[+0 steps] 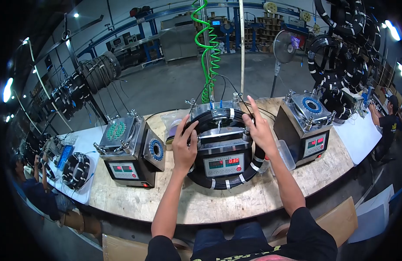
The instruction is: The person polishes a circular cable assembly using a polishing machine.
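**Both hands on the coil**

The left hand's [185, 148] fingers [189, 128] curl over the left side of a black coil [225, 183], thumb tucked inside. The right hand's [260, 132] fingers are spread, palm resting on the coil's right side. The coil loops around the middle machine [222, 164] on the wooden counter [209, 204], with another machine [124, 152] to the left.
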A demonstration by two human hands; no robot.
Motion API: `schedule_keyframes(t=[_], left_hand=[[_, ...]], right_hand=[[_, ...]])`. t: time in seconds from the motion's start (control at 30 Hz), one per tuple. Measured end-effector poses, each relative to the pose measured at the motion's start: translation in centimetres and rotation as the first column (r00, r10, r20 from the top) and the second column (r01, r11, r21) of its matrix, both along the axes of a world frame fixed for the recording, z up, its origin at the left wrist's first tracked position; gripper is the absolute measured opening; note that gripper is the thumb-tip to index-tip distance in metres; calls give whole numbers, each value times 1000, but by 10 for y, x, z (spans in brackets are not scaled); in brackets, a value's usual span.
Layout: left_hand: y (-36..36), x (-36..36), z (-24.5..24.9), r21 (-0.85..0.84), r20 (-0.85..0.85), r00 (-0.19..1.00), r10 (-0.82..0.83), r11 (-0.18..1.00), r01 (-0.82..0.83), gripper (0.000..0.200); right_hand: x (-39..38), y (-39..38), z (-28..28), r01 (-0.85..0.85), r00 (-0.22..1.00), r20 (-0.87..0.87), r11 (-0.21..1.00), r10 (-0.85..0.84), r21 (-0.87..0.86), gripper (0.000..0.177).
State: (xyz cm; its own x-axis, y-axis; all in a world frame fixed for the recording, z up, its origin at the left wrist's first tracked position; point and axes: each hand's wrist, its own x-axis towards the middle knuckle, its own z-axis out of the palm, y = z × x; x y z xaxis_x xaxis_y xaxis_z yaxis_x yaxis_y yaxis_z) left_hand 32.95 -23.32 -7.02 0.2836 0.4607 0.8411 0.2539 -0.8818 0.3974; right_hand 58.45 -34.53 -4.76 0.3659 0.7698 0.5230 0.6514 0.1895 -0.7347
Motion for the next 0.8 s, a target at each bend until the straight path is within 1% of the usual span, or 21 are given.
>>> schedule_keyframes(t=[0.03,0.13,0.2,0.3,0.37,0.4,0.43,0.5,0.57,0.6,0.63,0.7,0.73,0.77,0.8], left_hand=[[-5,1,3,-13,22,1000,5,1000,-4,29],[-2,3,-5,6,13,999,32,999,-32,28],[-2,5,-3,15,28,999,33,999,-33,28],[0,5,-5,9,37,999,29,1000,-29,27],[0,5,-6,2,50,998,28,1000,-29,27],[0,5,-6,2,50,998,32,999,-32,26],[0,5,-6,3,51,998,36,999,-36,26],[1,5,-7,5,54,998,37,999,-37,25],[2,5,-7,3,57,998,34,999,-34,25],[2,4,-7,2,58,998,34,999,-34,25],[2,4,-7,-1,59,998,33,999,-33,25],[1,5,-8,-9,62,998,30,1000,-30,25],[1,5,-7,-11,65,997,28,1000,-28,25],[1,5,-7,-12,67,997,28,1000,-27,25],[2,5,-7,-10,66,997,27,1000,-26,25]], right_hand=[[10,2,3,-30,996,-86,999,26,-41,64],[46,30,9,-54,997,-54,997,57,62,66],[57,38,28,-159,955,-280,969,103,-188,71],[99,102,8,-161,973,-198,965,120,-205,66],[113,132,8,-56,995,-102,928,20,-367,62],[118,146,6,0,999,-48,897,-24,-441,60],[122,158,0,110,994,73,892,-87,-438,57],[131,183,-15,322,928,309,861,-206,-394,50],[162,209,-27,59,984,178,930,7,-364,34],[175,219,-36,-74,986,114,939,119,-337,26],[181,227,-47,-110,985,104,970,135,-219,25],[191,234,-68,-169,982,89,985,166,23,30],[180,221,-56,-208,976,-81,974,201,-93,33],[172,208,-41,-265,944,-253,944,212,-197,37],[159,193,-22,-336,887,-418,898,198,-286,41]])
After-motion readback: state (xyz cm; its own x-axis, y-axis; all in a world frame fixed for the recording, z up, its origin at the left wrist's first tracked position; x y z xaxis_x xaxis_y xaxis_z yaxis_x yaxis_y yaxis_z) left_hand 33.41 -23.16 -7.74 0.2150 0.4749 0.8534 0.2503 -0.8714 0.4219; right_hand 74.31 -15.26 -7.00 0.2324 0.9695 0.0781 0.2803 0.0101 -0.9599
